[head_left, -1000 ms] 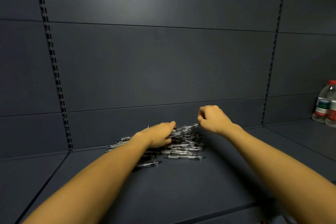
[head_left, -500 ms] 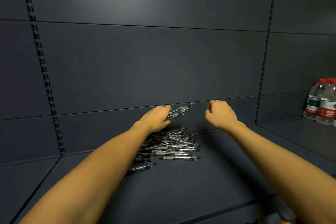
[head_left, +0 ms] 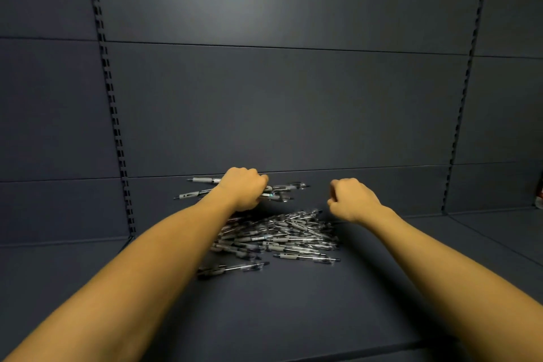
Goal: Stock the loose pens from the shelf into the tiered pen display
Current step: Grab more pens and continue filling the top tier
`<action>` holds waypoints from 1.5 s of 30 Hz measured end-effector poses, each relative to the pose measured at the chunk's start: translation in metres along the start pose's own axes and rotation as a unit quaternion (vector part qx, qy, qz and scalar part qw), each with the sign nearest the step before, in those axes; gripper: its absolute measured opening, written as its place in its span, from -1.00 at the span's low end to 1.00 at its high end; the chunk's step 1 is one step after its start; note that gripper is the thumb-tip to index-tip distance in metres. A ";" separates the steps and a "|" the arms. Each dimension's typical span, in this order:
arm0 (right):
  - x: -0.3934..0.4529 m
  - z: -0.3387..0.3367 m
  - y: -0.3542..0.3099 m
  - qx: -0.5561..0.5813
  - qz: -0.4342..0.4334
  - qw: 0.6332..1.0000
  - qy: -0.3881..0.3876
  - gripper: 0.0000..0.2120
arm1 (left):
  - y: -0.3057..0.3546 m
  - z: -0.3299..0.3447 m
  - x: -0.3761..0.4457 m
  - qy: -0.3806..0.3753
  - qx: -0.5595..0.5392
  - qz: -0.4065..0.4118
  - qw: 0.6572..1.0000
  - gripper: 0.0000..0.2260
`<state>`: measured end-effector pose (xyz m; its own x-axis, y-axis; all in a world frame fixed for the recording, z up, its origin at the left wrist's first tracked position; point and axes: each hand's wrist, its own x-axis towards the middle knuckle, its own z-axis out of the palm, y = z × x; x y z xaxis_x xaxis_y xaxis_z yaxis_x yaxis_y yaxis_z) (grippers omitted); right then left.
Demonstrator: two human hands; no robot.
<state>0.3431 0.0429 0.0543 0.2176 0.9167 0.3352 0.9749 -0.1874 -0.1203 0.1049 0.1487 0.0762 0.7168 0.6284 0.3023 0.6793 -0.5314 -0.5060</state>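
Left hand (head_left: 244, 191) raised above the shelf (head_left: 293, 303), grip clenched around a bundle of pens (head_left: 282, 189), right hand (head_left: 351, 200) beside it, fingers curled with nothing visible inside, pile of pens (head_left: 279, 239) on the shelf below.

Dark grey shelf (head_left: 293, 303), grey-and-clear pens (head_left: 279, 239)

I see a dark grey shelf (head_left: 293, 308) filling the lower frame; a loose heap of pens (head_left: 279, 239) lies on it at centre, near the back panel.
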 end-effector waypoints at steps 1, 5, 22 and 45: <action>0.002 0.003 -0.007 0.002 -0.010 1.000 -0.005 -0.87 | -0.006 0.002 -0.009 -0.009 0.007 -0.004 1.000 -0.77; 0.011 0.018 -0.044 0.016 -0.056 0.998 -0.020 -0.89 | -0.033 0.013 -0.051 -0.047 0.024 -0.032 0.998 -0.76; 0.001 0.054 -0.271 0.061 -0.259 0.962 -0.062 -0.85 | -0.159 0.035 -0.268 -0.160 0.035 -0.204 0.965 -0.77; -0.095 0.065 -0.608 0.081 -0.356 0.928 -0.069 -0.89 | -0.338 0.043 -0.590 -0.185 0.060 -0.301 0.934 -0.76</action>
<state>-0.2735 0.0924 0.0351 -0.4983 0.8263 0.2626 0.8468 0.5289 -0.0572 -0.5541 -0.0179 0.0340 0.0927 0.9578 0.2720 0.9032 0.0341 -0.4279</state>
